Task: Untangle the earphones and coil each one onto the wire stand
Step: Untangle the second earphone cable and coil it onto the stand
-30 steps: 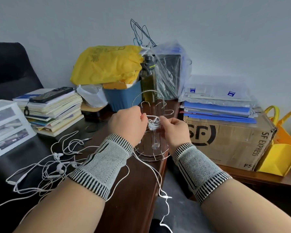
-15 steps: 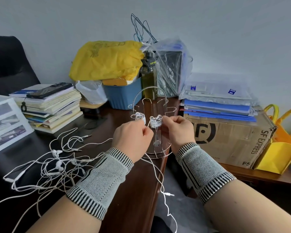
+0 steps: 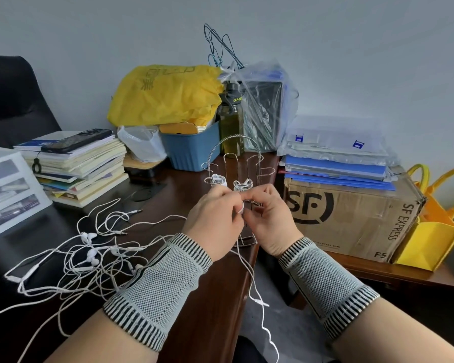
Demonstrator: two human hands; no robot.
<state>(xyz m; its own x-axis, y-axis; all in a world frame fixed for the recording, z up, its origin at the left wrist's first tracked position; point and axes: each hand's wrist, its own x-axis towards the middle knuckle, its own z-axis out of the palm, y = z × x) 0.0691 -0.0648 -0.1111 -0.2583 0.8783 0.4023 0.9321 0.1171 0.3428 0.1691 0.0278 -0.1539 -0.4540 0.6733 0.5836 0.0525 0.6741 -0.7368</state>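
White earphone cord [image 3: 249,268] pinched by both hands, trailing down.

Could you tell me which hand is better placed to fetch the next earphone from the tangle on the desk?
Left, probably. The tangle lies on the desk beside the left hand, just off its wrist. The right hand is on the far side of the stand and would have to cross over.

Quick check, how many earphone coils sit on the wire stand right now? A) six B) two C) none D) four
B: two white coils sit on arms of the wire stand, just above the left hand and right hand, which pinch a cable between them; the rest lie in a tangle on the desk.
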